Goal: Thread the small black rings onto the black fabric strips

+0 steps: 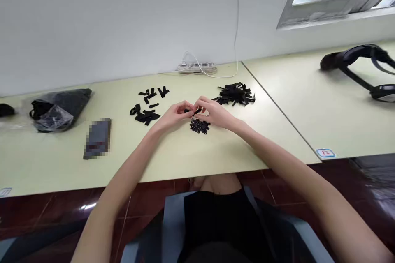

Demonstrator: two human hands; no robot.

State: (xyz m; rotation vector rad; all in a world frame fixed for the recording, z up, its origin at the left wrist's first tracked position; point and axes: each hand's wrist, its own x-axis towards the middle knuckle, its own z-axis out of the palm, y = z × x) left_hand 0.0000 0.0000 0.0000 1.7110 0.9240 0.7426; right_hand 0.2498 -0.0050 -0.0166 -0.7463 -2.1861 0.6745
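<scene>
Both hands meet over the table, pinching one short black strap (pixel 198 111) that looks like webbing. My left hand (pixel 178 114) is closed on its left part, my right hand (pixel 212 111) on its right part. Fingers cover much of the strap, and whether a ring is on it I cannot tell. Just below the fingertips lies a small heap of black rings (pixel 200 126). To the left, black strap pieces (pixel 147 116) are scattered in loose groups, some folded into V shapes. A denser pile of black straps (pixel 236 93) sits right of my right hand.
A white power strip (pixel 197 68) with a cable rests against the wall. On the left are a plastic bag with black contents (pixel 61 109) and a blurred dark flat object (pixel 97 139). A black headset-like frame (pixel 361 68) lies on the adjoining right table (pixel 339 111).
</scene>
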